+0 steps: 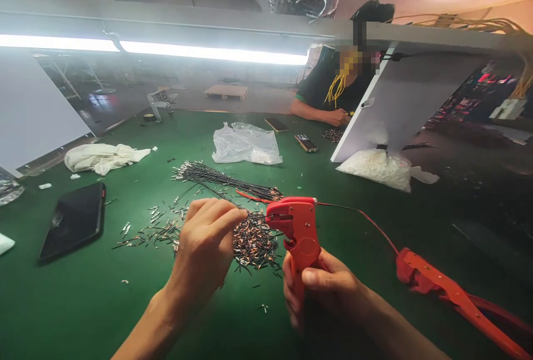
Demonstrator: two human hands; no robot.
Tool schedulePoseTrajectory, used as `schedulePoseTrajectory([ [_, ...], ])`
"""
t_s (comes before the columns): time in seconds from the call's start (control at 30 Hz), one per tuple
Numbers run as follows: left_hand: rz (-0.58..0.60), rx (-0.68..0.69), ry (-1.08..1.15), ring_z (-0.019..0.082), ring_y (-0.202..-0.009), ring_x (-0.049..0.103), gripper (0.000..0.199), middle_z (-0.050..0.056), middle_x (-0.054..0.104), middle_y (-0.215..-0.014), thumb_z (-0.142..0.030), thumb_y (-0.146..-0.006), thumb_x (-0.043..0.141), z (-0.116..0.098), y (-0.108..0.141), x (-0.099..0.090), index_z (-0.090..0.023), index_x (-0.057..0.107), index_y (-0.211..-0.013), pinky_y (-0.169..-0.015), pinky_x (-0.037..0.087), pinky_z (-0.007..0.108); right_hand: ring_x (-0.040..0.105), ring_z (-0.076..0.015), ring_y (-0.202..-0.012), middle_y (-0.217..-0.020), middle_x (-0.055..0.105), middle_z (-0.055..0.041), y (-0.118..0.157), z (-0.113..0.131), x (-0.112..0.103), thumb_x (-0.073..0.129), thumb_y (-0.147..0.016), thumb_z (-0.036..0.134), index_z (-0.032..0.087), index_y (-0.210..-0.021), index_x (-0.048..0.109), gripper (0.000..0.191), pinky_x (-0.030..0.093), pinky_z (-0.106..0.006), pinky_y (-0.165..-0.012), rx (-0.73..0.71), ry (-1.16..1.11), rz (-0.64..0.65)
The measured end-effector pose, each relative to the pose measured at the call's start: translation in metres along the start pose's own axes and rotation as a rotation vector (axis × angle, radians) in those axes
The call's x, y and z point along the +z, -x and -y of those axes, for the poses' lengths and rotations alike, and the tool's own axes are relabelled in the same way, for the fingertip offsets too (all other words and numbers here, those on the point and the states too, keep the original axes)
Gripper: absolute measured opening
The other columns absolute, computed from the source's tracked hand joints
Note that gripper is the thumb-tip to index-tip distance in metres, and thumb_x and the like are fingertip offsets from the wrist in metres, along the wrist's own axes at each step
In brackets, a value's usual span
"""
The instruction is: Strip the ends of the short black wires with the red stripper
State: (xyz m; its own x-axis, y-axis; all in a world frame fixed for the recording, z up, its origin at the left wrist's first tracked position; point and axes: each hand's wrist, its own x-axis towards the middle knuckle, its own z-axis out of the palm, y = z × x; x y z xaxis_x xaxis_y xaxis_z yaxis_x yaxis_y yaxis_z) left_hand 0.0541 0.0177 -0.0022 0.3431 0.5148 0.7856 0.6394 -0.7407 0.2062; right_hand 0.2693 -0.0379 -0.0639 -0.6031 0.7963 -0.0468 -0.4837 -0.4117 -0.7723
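Observation:
My right hand (318,288) is wrapped round the handle of a red wire stripper (297,221), held upright with its jaws facing left. Just left of those jaws, my left hand (210,232) pinches a thin black wire (259,215) whose end reaches the jaws. Below lies a heap of short cut wire pieces (254,246) with copper showing. Behind my left hand rests a bundle of long black wires (227,178) with bare ends. Loose scraps (160,232) are scattered to the left.
A second red hand tool (441,282) lies at the right. Left is a black phone (74,221) and a white cloth (104,157). Farther back are a clear plastic bag (246,144), two phones, and a bag of white pieces (377,168). A co-worker (320,93) sits across the green table (137,304).

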Motion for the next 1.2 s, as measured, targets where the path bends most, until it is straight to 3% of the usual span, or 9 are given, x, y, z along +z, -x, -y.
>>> schedulePoseTrajectory([
  [0.37,0.099,-0.012,-0.075,0.016,-0.068,0.057,0.014,-0.002,0.066,-0.072,-0.006,-0.088,0.058,0.000,0.000,0.000,-0.020,0.058,-0.086,-0.080,0.040,0.036,0.051,-0.0098,-0.038,-0.051,0.057,0.0003,0.001,-0.013,0.010,0.070,-0.078,0.048,0.014,-0.076,0.057,0.036,0.046,-0.020,-0.037,-0.022,-0.082,-0.158],
  [0.7,0.097,-0.002,-0.050,0.013,-0.060,0.055,0.013,-0.002,0.065,-0.070,-0.007,-0.091,0.055,0.004,0.008,0.009,-0.019,0.058,-0.088,-0.080,0.040,0.035,0.046,-0.0081,-0.034,-0.047,0.055,0.0040,-0.003,-0.002,0.032,0.075,-0.072,0.051,0.019,-0.074,0.050,0.041,0.043,-0.019,-0.034,0.166,-0.102,-0.385],
  [0.9,0.151,-0.047,-0.024,0.014,-0.062,0.056,0.013,-0.002,0.067,-0.073,-0.008,-0.092,0.051,0.008,0.011,0.009,-0.019,0.058,-0.088,-0.081,0.040,0.035,0.045,-0.0075,-0.035,-0.044,0.051,0.0043,-0.003,-0.006,0.033,0.072,-0.074,0.056,0.017,-0.070,0.052,0.043,0.040,-0.019,-0.035,0.168,-0.115,-0.306],
  [1.03,0.220,-0.190,0.060,0.014,-0.072,0.058,0.012,-0.002,0.067,-0.080,-0.014,-0.093,0.050,0.012,0.015,0.009,-0.021,0.058,-0.089,-0.070,0.043,0.027,0.043,-0.0070,-0.036,-0.042,0.047,0.0058,-0.004,-0.010,0.035,0.075,-0.071,0.056,0.018,-0.067,0.052,0.045,0.037,-0.017,-0.036,0.149,-0.154,-0.280],
  [1.2,0.340,-0.325,0.179,0.009,-0.056,0.051,0.016,-0.006,0.060,-0.067,-0.020,-0.094,0.046,0.012,0.012,0.005,-0.022,0.057,-0.083,-0.055,0.039,0.021,0.044,-0.0067,-0.036,-0.042,0.048,0.0051,-0.002,-0.008,0.038,0.075,-0.070,0.057,0.017,-0.068,0.054,0.046,0.038,-0.017,-0.036,0.176,-0.151,-0.284],
])
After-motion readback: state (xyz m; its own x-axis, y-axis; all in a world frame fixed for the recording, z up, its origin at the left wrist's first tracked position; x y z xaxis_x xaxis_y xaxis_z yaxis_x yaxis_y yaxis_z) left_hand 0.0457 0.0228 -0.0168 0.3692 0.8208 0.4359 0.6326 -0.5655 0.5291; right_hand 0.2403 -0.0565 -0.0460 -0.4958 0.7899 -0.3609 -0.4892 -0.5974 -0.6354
